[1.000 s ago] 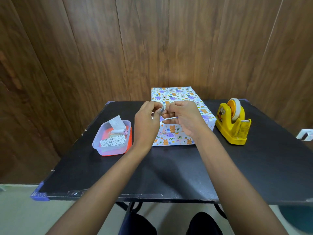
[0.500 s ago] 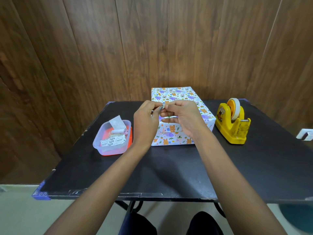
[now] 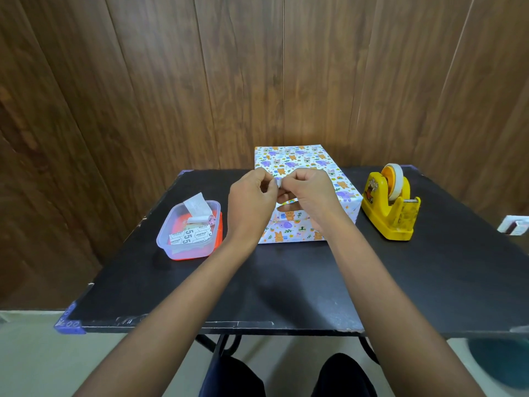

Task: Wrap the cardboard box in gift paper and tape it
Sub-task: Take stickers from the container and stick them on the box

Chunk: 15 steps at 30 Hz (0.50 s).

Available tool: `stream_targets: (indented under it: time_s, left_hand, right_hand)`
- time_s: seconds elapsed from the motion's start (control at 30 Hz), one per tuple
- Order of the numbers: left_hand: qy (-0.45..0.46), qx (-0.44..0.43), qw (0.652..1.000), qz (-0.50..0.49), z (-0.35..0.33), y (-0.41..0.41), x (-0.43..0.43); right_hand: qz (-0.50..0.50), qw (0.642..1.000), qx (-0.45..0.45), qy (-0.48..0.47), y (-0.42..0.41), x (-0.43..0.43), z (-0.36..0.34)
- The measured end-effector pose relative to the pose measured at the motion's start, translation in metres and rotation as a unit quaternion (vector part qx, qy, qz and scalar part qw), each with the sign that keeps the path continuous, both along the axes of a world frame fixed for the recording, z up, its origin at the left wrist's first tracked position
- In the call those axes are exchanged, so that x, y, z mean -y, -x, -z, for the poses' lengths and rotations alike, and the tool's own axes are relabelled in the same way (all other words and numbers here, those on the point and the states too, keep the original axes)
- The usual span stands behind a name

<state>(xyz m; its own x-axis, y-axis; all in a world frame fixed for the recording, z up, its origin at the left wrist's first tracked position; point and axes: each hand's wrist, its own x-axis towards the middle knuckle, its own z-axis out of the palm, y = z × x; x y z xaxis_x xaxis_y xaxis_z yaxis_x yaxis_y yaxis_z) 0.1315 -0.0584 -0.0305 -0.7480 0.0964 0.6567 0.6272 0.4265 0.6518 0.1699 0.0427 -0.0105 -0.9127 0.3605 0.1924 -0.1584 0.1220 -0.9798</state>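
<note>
The box, covered in white gift paper printed with small cartoon animals, lies on the black table at the back middle. My left hand and my right hand meet just above its near end, fingertips pinched together on a small whitish piece; it looks like a sticker or a bit of tape, too small to tell which. My hands hide part of the box's near face and top. A yellow tape dispenser with a roll of tape stands to the right of the box.
A clear plastic tub with an orange base holds label sheets and a roll of stickers, left of the box. Wood panel wall rises directly behind the table. A white object sits at the right edge of the view.
Both hands have stayed pinched together over the box's near end, rising very slightly and drawing closer. The box, the dispenser and the tub have not moved.
</note>
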Motion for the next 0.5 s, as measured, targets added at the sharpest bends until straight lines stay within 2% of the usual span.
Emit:
stream_targets:
  time_s: [0.2,0.33,0.5]
  left_hand:
    - [-0.001,-0.012,0.999,0.043,0.002,-0.011,0.004]
    - [-0.043,0.04,0.997,0.051,-0.002,-0.017,0.002]
    - [-0.066,0.075,0.994,0.054,-0.003,-0.021,0.0]
  right_hand:
    - [-0.005,1.0,0.01,0.01,-0.011,-0.001,-0.004]
    - [-0.02,0.999,0.0,0.051,-0.018,0.0,-0.003]
    - [-0.03,0.998,0.005,0.052,-0.026,0.003,-0.001]
